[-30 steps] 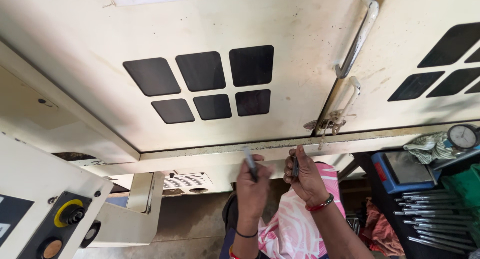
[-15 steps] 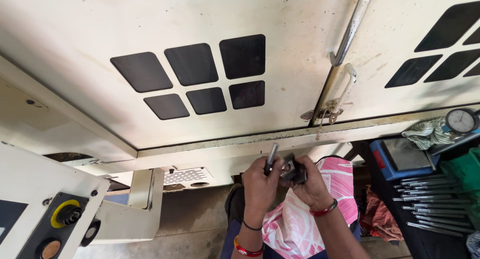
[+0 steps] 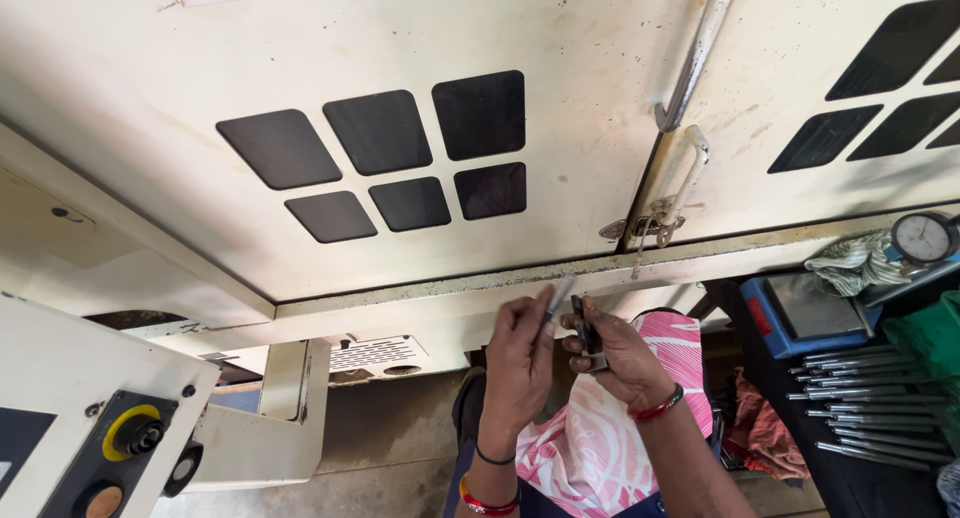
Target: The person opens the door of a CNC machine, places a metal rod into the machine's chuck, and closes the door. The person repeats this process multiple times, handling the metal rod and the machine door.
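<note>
Left hand [image 3: 520, 353] pinches thin silver metal rod [image 3: 557, 300], right hand [image 3: 618, 353] grips small dark metal gauge block [image 3: 588, 333]; both just below cream machine cabinet ledge [image 3: 420, 303], rod tip beside block

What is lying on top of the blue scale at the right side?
On the blue scale only its bare grey weighing plate shows; nothing lies on it. A striped cloth and a round dial gauge sit behind it. What is under the scale is hidden.

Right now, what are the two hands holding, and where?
Left hand pinches a thin silver metal rod near its lower end; right hand grips a small dark metal gauge around its middle.
</note>
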